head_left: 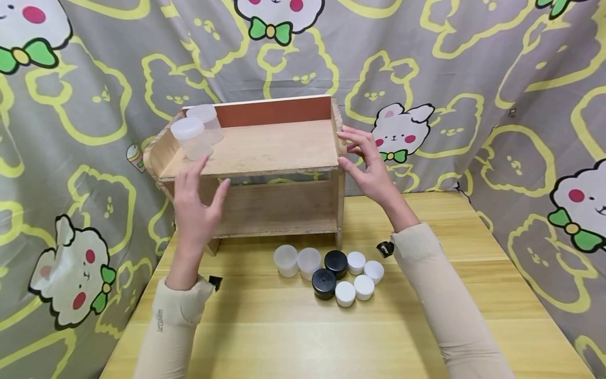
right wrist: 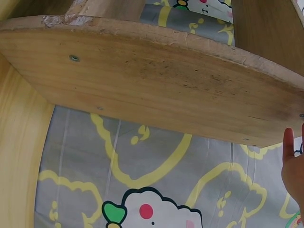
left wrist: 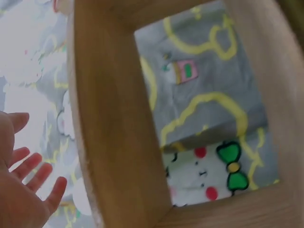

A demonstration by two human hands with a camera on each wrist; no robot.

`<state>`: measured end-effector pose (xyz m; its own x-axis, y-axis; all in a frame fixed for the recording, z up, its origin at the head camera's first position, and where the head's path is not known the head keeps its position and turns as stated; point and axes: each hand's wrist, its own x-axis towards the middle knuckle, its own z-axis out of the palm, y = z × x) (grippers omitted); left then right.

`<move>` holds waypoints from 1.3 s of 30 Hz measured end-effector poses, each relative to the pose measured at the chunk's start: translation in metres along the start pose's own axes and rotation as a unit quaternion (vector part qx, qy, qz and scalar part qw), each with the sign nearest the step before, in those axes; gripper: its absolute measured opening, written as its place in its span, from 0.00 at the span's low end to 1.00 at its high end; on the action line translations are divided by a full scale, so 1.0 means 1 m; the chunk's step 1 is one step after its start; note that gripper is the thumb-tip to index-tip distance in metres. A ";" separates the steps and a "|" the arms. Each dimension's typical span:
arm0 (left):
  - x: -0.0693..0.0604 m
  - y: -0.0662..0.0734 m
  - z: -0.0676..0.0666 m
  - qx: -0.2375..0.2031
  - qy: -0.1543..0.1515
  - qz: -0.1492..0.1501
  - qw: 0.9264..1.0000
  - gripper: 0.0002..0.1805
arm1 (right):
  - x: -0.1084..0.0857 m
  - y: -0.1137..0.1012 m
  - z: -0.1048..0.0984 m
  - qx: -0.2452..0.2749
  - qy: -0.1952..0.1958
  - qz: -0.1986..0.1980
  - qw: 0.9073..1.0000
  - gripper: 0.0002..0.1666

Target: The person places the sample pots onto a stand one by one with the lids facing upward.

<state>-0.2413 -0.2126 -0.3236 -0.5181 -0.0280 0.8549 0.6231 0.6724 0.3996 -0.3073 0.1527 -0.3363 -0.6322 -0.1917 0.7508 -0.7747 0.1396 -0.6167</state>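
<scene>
A small wooden two-tier shelf point(head_left: 279, 147) stands at the back of the table. Two translucent lidded jars, a front jar point(head_left: 189, 138) and a rear jar point(head_left: 212, 123), sit at the left end of its top board. My left hand point(head_left: 196, 210) is raised before that end, fingers spread and thumb apart; in the left wrist view this hand point(left wrist: 28, 185) holds nothing. My right hand point(head_left: 369, 163) is at the shelf's right side panel point(head_left: 339, 126), fingertips at its edge; whether they touch it I cannot tell. Only part of the right hand point(right wrist: 295, 175) shows in the right wrist view.
Before the shelf stand two translucent jars point(head_left: 286, 260), two black-lidded jars point(head_left: 324, 284) and several small white-lidded jars point(head_left: 345, 293), grouped closely. Small black pieces point(head_left: 385, 248) lie on the wooden table point(head_left: 284, 342). A patterned curtain point(head_left: 293, 68) hangs behind the shelf.
</scene>
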 end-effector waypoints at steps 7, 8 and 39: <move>-0.044 0.005 0.028 -0.030 -0.098 0.050 0.993 0.34 | 0.000 -0.001 -0.003 -0.003 0.002 0.006 1.000 0.29; -0.052 0.005 0.031 -0.040 -0.120 0.051 0.991 0.35 | 0.000 -0.001 -0.003 -0.002 0.003 0.005 1.000 0.30; -0.151 -0.042 0.061 -0.062 -0.486 -0.097 0.866 0.41 | 0.000 0.000 0.000 0.007 0.000 0.004 1.000 0.29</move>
<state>-0.2251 -0.1916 -0.4898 -0.8310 0.5453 0.1101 0.4966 0.6378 0.5887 -0.3067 0.1523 -0.3364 -0.6387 -0.1911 0.7453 -0.7691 0.1276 -0.6263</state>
